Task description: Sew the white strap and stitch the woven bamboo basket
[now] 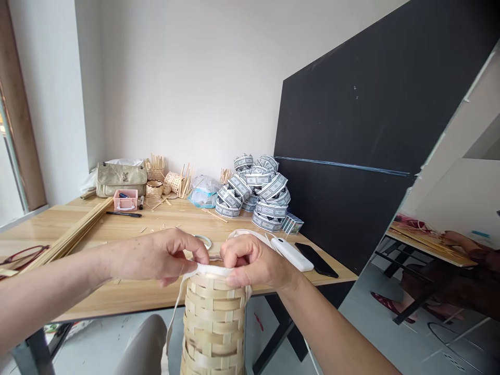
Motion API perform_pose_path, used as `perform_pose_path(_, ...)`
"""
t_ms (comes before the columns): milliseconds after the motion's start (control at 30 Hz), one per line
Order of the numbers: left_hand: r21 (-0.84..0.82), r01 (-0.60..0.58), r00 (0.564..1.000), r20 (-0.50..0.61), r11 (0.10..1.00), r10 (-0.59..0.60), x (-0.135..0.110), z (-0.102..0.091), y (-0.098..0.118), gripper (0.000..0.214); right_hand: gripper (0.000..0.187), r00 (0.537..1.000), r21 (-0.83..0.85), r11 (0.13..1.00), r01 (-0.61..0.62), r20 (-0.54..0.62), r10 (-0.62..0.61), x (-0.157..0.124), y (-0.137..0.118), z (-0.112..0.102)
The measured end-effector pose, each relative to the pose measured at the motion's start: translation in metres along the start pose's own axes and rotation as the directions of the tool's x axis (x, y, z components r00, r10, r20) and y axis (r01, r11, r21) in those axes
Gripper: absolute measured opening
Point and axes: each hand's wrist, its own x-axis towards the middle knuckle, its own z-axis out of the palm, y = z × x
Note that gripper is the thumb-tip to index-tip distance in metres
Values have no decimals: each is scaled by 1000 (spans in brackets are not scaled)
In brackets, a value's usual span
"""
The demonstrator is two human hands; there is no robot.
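Observation:
A woven bamboo basket (214,325) stands upright at the bottom centre, in front of the table edge. A white tape strip (213,270) runs along its rim, and a loose end hangs down its left side. My left hand (162,256) pinches the tape at the rim's left. My right hand (252,262) grips the rim and tape on the right, fingers curled over the edge.
The wooden table (128,291) holds a tape roll (204,240), a white power bank (291,254), a black phone (316,260), bamboo strips (74,234), red glasses (21,255), a pink box (125,199), a beige bag (121,178), small baskets (167,182) and stacked printed rolls (258,192). A black board (371,156) leans at right.

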Motion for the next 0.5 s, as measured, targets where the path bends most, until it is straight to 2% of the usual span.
perform_pose_path(167,-160,33,999,-21,986,-37,-1,-7,-3,11,25,998,-36,999,31,-58,-33,10,-5,0)
perform_pose_path(267,-249,-41,998,-64,968,26,0,-13,-5,8,22,993,-178,980,90,-64,-102,20,-13,-1)
perform_pose_path(367,-242,-115,987,-140,963,83,3,-14,-16,20,21,984,-352,923,158,-16,-175,31,-13,-2)
perform_pose_path(500,-247,-114,967,-250,962,50,10,-7,-41,42,27,979,-410,889,203,59,-197,40,5,-1)
